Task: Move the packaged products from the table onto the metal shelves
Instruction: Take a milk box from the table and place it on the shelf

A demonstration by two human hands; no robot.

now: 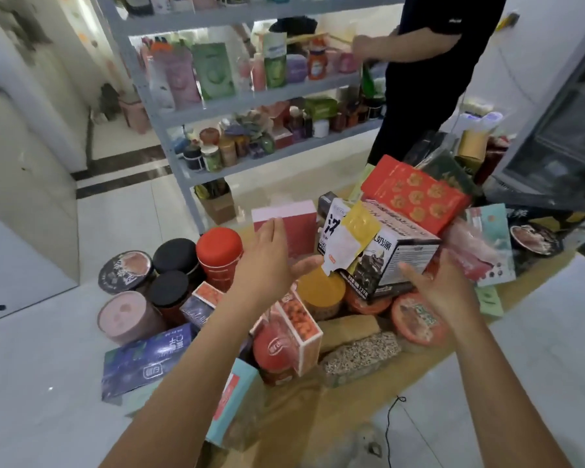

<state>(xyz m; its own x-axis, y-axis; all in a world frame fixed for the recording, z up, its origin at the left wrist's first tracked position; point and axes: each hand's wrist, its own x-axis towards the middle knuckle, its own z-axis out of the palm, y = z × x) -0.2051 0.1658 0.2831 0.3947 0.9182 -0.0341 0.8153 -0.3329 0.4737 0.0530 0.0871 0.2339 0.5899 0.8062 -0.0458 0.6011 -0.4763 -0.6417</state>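
Packaged goods crowd a low wooden table [416, 369]. My left hand [267, 261] hovers open above the pile, in front of a pink box [293, 224] and beside a red canister [219, 255]. My right hand [436, 288] is open too, fingers spread, just below the corner of a black-and-white milk carton box [395, 255]. A yellow sachet [355, 231] leans on that box. A red gift box [416, 194] lies on top of it. Neither hand holds anything. The grey metal shelves [250, 96] stand behind the table, stocked with bottles and jars.
Another person in dark clothes [429, 72] stands at the shelves' right end, a hand on the middle shelf. Dark-lidded jars [174, 265], a purple packet [146, 363] and grain bricks [358, 356] fill the table's near side. A cardboard box [218, 204] sits under the shelves. A glass-door cabinet [561, 130] stands right.
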